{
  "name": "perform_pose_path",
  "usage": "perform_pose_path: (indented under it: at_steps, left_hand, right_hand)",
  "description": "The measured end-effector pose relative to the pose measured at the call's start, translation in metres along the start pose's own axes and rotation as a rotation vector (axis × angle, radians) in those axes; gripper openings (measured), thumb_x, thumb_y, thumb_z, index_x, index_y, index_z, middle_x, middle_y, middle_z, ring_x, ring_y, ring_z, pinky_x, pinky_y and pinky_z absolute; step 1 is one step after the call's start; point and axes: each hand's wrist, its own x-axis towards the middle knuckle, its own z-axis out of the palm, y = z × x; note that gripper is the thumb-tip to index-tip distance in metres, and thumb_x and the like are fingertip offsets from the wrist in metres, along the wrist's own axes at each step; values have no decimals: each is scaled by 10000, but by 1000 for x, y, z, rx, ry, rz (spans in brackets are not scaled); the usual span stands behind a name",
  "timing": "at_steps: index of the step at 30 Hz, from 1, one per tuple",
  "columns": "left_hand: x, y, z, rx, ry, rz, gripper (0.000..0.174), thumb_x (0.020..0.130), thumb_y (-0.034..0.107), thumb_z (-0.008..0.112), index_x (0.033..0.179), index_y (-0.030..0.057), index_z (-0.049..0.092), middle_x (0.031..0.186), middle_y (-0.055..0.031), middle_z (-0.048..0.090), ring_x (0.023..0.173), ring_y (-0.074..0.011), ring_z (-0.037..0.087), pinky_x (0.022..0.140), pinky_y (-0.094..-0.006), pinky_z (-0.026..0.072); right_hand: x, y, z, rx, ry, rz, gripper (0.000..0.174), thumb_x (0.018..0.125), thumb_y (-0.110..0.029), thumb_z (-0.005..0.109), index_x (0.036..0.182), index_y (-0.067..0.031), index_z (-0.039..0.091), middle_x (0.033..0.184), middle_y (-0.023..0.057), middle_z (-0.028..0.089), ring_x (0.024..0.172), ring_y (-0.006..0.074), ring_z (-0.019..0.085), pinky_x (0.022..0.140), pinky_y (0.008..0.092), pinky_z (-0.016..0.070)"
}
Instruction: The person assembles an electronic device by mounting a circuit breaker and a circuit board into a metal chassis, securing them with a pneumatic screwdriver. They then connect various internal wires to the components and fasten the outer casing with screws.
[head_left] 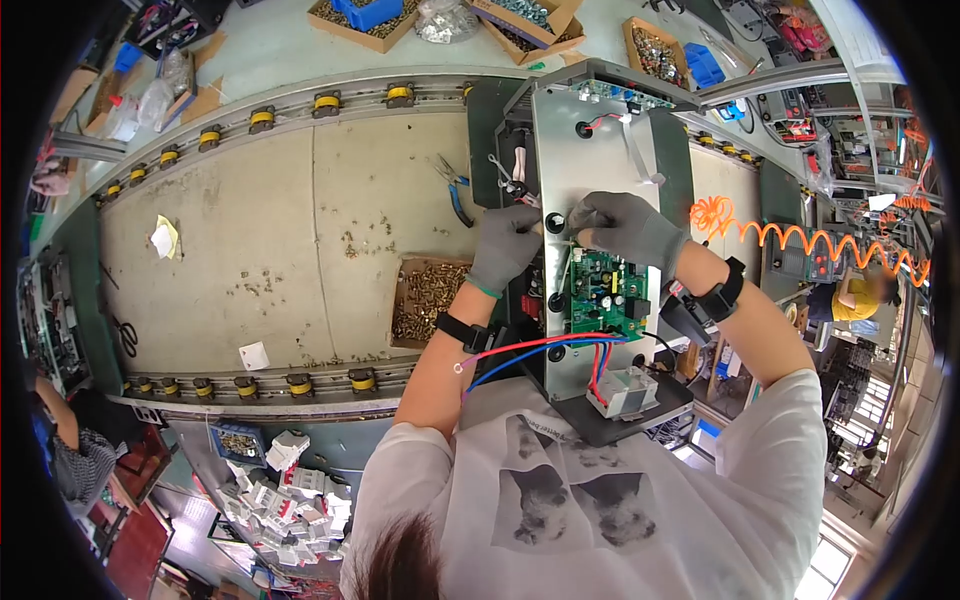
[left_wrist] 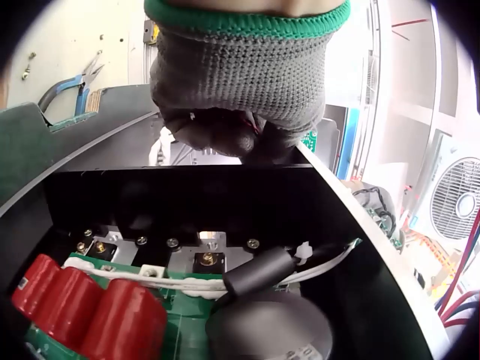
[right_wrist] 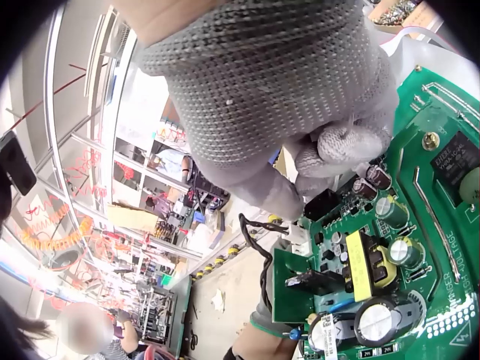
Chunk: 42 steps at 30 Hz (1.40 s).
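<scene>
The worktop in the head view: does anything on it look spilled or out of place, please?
Yes, small brass parts lie scattered left of the box, unlike the heap inside it, so they may have spilled.

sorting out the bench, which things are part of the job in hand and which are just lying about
Likely the job's:
- metal panel
- green circuit board
- red and blue cables

Seemingly just lying about:
- pliers
- scissors
- paper scraps

2 hands (head_left: 505,248), 3 red cylinders (left_wrist: 75,301)
</scene>
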Motion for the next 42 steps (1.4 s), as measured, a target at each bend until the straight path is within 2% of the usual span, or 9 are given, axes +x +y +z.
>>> perform_pose_path:
  at_steps: [2, 12, 14, 20, 23, 30, 36, 38, 42]
  left_hand:
    - [-3, -2, 3, -54, 58, -83, 82, 753, 26, 653, 818, -21, 664, 709, -120, 648, 596, -146, 581, 572, -279, 458]
    - [-10, 5, -13, -184, -166, 24, 220, 807, 5, 596, 1024, -21, 626, 860, -146, 640, 753, -184, 593, 714, -293, 480]
    - [-16, 18, -16, -112, -119, -75, 272, 810, 6, 597, 1082, -16, 605, 924, -144, 647, 803, -196, 614, 747, -289, 486]
    - [-41, 19, -31, -49, 423, 14, 223, 850, -3, 533, 1047, 13, 636, 981, -92, 658, 844, -134, 626, 770, -253, 493]
    - [-42, 27, -39, -235, 383, -105, 198, 824, -20, 557, 1007, -1, 634, 949, -132, 641, 855, -212, 637, 755, -294, 501]
    - [-15, 99, -27, 152, -185, 491, 210, 793, 192, 648, 979, 95, 663, 987, -73, 606, 857, -227, 571, 758, -340, 469]
    - [-14, 93, -13, 362, -227, 713, 234, 747, 324, 678, 750, 100, 611, 998, -14, 595, 853, -254, 541, 745, -367, 452]
    - [-14, 75, -23, 325, -115, 563, 245, 707, 293, 711, 694, 83, 585, 871, -21, 609, 795, -257, 550, 692, -372, 463]
    - [-20, 69, -28, 189, -44, 438, 252, 703, 247, 760, 711, 54, 598, 715, -49, 577, 634, -208, 548, 559, -324, 456]
  right_hand:
    - [11, 18, 3, 218, -12, -112, 331, 773, -225, 661, 1025, -13, 623, 819, 119, 664, 764, 207, 641, 724, 303, 500]
    - [25, -32, 14, -369, 155, -318, 358, 740, -326, 725, 962, -84, 582, 762, 118, 635, 751, 332, 634, 685, 392, 495]
    - [27, -22, 11, -251, 195, -544, 254, 758, -172, 672, 964, -59, 574, 782, 130, 635, 720, 307, 640, 639, 369, 492]
    - [-39, -28, -39, -472, 443, -286, 178, 771, -127, 630, 949, -135, 645, 749, 112, 638, 752, 300, 637, 665, 399, 497]
    - [-56, -8, -33, -675, 431, -241, 114, 781, -153, 616, 874, -129, 679, 744, 102, 639, 743, 285, 635, 671, 402, 498]
    - [-63, -14, -8, -1051, 389, -144, 142, 801, -182, 587, 849, -100, 694, 771, 146, 642, 764, 288, 651, 695, 421, 503]
    - [-49, 9, -12, -175, 90, 29, 223, 881, -264, 587, 959, -65, 651, 791, 88, 659, 663, 218, 616, 648, 333, 516]
    - [-53, -1, -5, 460, 12, 177, 246, 909, -258, 584, 954, -19, 629, 789, 67, 656, 650, 122, 595, 577, 248, 500]
    - [-48, 6, 8, 789, -23, 200, 229, 935, -190, 554, 1017, 20, 593, 845, 69, 661, 650, 79, 581, 554, 220, 488]
